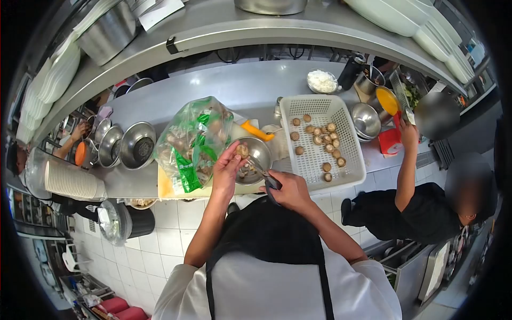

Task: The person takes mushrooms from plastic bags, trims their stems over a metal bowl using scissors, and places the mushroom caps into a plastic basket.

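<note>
A brown mushroom is pinched in the fingers of my left hand, above a small steel bowl. My right hand grips a pair of scissors with dark handles, the blades pointing up and left toward the mushroom. Pieces that look like mushroom stems lie in the bowl. Left of it, a clear plastic bag with green print holds many mushrooms. On the right, a white perforated basket has several loose mushroom caps spread over its floor.
Steel bowls stand on the left, near stacked paper cups. An orange-yellow handle lies behind my bowl. At the back is a bowl of white shreds. A co-worker in black reaches over the counter on the right.
</note>
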A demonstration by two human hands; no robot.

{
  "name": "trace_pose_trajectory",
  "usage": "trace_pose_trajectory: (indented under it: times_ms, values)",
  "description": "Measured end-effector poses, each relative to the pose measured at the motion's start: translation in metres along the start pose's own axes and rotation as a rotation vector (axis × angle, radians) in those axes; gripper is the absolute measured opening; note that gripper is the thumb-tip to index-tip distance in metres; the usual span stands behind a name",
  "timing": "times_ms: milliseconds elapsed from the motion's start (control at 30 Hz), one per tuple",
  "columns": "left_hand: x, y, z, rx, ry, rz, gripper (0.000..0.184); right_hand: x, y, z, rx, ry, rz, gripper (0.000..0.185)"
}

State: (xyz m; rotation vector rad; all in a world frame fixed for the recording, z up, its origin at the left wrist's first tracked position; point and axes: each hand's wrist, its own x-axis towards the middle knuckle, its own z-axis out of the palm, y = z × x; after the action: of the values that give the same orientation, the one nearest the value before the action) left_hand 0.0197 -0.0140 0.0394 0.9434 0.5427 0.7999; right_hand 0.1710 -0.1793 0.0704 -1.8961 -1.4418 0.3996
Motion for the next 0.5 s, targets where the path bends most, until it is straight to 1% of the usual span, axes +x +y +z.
trace_pose_trajectory:
  times_ms: [100,200,300,400,500]
  values:
    - [0.003,-0.005,-0.002,0.076,0.014,-0.001,0.045,0.002,-0.005,-0.003,-0.076,-0.036,0.039,0.054]
    - [0.003,-0.005,-0.001,0.170,0.020,0.033,0.045,0.004,-0.011,-0.009,-0.117,-0.026,0.040,0.052]
    - [0.001,-0.003,-0.001,0.249,0.004,0.024,0.045,0.005,-0.009,-0.005,-0.172,0.001,0.006,0.049]
    - [-0.002,0.000,0.003,0.254,0.005,0.029,0.045,0.005,0.002,0.004,-0.259,0.047,-0.077,0.050]
    - [-0.001,-0.010,-0.005,0.337,0.028,0.012,0.042,0.008,0.005,0.007,-0.327,-0.009,-0.097,0.050]
